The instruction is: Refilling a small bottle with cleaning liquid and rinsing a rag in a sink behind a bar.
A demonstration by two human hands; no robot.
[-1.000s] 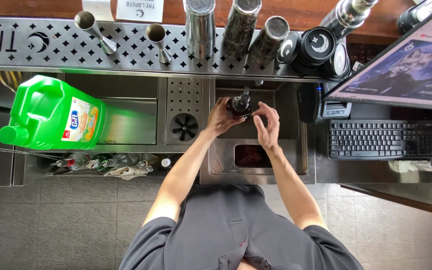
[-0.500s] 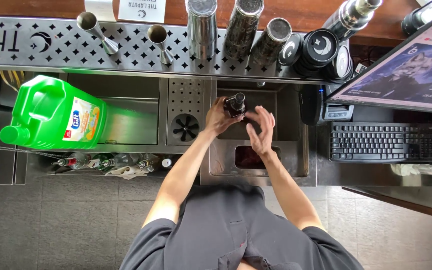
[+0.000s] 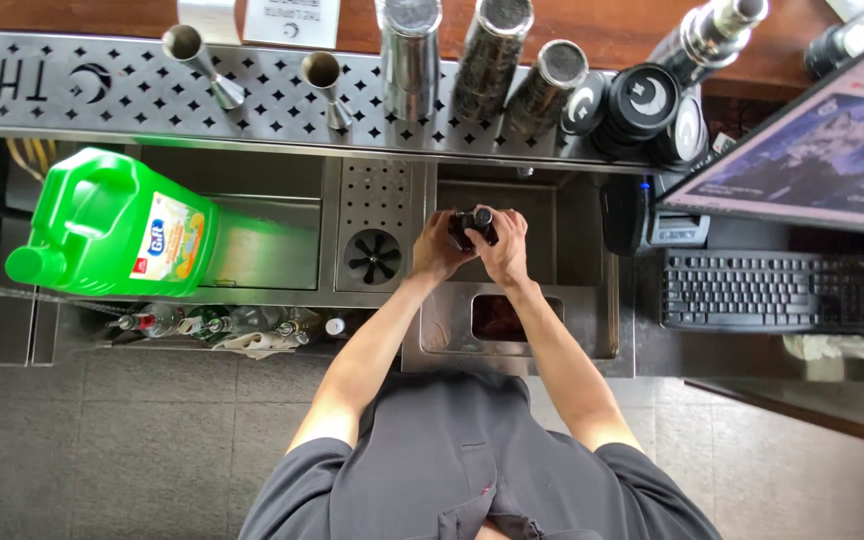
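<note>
Over a steel sink (image 3: 577, 250), both hands meet around a small dark bottle (image 3: 475, 223). My left hand (image 3: 439, 247) grips its left side and my right hand (image 3: 504, 247) covers the right side and top. The bottle's dark cap end shows between the fingers; its body is mostly hidden by the hands. Below the hands sits a steel lid with a dark rectangular opening (image 3: 500, 318).
A large green jug (image 3: 112, 228) lies on the left basin. A perforated bar mat (image 3: 252, 80) holds two jiggers (image 3: 197, 55), steel shaker tins (image 3: 410, 45) and black caps (image 3: 642, 100). A keyboard (image 3: 767, 290) and tilted screen (image 3: 822, 140) stand at right. Bottles (image 3: 202, 322) fill the rail below.
My right hand has moved up from beside the bottle and closed onto it. Both hands and the bottle sit slightly higher over the sink.
</note>
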